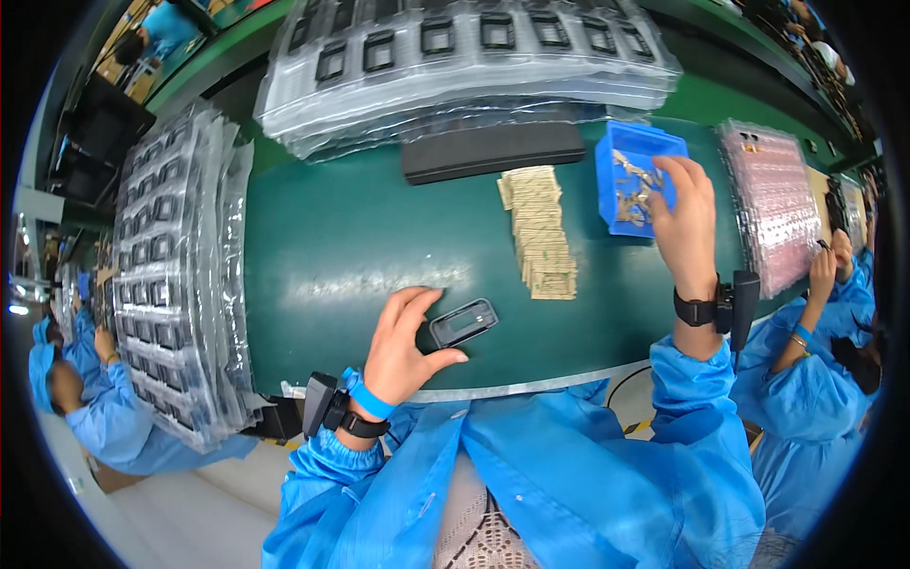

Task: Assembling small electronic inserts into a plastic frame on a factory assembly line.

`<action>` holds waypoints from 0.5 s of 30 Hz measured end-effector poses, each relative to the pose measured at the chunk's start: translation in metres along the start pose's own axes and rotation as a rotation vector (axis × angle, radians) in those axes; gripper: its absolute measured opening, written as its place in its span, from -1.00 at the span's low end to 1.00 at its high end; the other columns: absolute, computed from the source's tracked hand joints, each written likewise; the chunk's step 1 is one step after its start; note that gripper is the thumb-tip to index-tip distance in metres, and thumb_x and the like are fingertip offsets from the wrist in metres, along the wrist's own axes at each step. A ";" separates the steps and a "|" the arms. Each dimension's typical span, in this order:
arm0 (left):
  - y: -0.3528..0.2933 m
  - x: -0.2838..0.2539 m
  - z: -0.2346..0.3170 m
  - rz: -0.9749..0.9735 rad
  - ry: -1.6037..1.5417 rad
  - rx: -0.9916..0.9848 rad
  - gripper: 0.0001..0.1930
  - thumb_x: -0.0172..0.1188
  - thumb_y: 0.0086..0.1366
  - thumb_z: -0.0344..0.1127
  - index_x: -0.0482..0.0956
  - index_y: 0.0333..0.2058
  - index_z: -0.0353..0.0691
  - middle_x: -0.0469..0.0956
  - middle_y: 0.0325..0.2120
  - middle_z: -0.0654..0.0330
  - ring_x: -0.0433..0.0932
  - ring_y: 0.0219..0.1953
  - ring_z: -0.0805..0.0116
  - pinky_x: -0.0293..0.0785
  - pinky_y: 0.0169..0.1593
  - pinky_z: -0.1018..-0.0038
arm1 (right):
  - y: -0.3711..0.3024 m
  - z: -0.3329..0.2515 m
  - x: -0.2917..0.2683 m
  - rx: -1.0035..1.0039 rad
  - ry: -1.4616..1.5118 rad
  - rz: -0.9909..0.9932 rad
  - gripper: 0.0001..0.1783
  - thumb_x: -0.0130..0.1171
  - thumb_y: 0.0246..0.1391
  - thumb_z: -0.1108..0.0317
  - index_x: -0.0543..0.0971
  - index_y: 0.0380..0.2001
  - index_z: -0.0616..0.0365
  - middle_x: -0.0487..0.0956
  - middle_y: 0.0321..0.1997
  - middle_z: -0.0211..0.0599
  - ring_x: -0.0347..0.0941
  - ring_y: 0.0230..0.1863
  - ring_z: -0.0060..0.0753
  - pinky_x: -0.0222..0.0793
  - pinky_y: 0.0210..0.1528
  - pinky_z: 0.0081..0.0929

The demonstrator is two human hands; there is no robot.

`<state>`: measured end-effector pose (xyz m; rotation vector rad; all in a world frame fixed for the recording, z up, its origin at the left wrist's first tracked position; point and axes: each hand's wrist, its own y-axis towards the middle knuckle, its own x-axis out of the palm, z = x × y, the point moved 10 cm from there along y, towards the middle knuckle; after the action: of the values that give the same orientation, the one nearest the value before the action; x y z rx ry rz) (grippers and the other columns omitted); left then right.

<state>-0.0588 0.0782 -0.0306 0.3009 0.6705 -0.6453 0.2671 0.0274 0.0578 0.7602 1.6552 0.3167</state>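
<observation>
A small dark rectangular housing (pixel 464 324) with a pale inner panel lies tilted on the green tabletop near its front edge. My left hand (pixel 400 343) is curved at the housing's left side, thumb and fingers apart, without closing on it. At the right, a blue bin (pixel 609 225) holds several small silvery metal pieces (pixel 630 199). My right hand (pixel 687 220) reaches over the bin's right side, its thumb and forefinger apart above the pieces; no piece shows between them. Left of the bin lies an overlapping row of cream-coloured strips (pixel 540 232).
Stacked clear trays with dark frames stand at the left (pixel 156 251) and the back (pixel 455 81). In front of the back stack sits a long black box (pixel 493 152). A pink bubble-textured stack (pixel 773 204) lies right of the bin. People in blue work at both sides.
</observation>
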 end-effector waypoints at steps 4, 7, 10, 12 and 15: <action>-0.001 -0.001 0.002 0.041 0.001 -0.006 -0.32 0.53 -0.12 -0.27 0.48 0.03 -0.27 0.41 -0.01 0.04 0.46 -0.01 0.07 0.48 -0.02 0.31 | -0.005 0.025 0.019 0.405 0.140 -0.188 -0.81 0.10 0.11 0.52 0.54 -0.18 0.23 0.55 -0.18 -0.04 0.48 -0.18 0.03 0.38 -0.17 -0.23; 0.000 0.002 0.005 0.122 0.113 0.046 -0.49 0.47 -0.04 -0.31 0.54 -0.07 -0.29 0.45 -0.10 0.04 0.46 -0.05 0.05 0.45 -0.01 0.29 | -0.003 0.001 0.005 0.156 0.194 0.008 -0.84 0.13 0.08 0.52 0.56 -0.23 0.22 0.54 -0.22 -0.08 0.48 -0.20 -0.02 0.38 -0.18 -0.25; 0.006 0.006 0.015 0.190 0.126 0.059 -0.65 0.42 0.01 -0.37 0.59 -0.20 -0.29 0.48 -0.23 0.07 0.45 -0.16 0.07 0.42 -0.08 0.28 | 0.003 -0.021 -0.019 -0.057 -0.080 0.215 -0.85 0.18 0.04 0.52 0.57 -0.27 0.22 0.54 -0.26 -0.13 0.49 -0.20 -0.11 0.38 -0.18 -0.27; 0.009 0.007 0.020 0.234 0.146 0.083 -0.74 0.40 0.02 -0.41 0.60 -0.28 -0.28 0.47 -0.32 0.11 0.44 -0.23 0.10 0.40 -0.16 0.28 | 0.003 0.000 -0.014 0.020 -0.055 0.117 -0.83 0.20 0.03 0.52 0.58 -0.25 0.21 0.54 -0.26 -0.14 0.50 -0.23 -0.16 0.39 -0.21 -0.29; 0.011 0.011 0.017 0.252 0.157 0.094 -0.79 0.38 0.02 -0.43 0.60 -0.33 -0.27 0.47 -0.36 0.13 0.44 -0.26 0.10 0.40 -0.18 0.28 | -0.002 0.024 0.004 0.294 0.101 -0.107 -0.77 0.22 0.00 0.52 0.58 -0.20 0.19 0.55 -0.21 -0.16 0.52 -0.31 -0.22 0.41 -0.33 -0.37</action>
<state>-0.0372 0.0738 -0.0239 0.5182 0.7388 -0.4148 0.2888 0.0236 0.0473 0.8813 1.8546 0.0351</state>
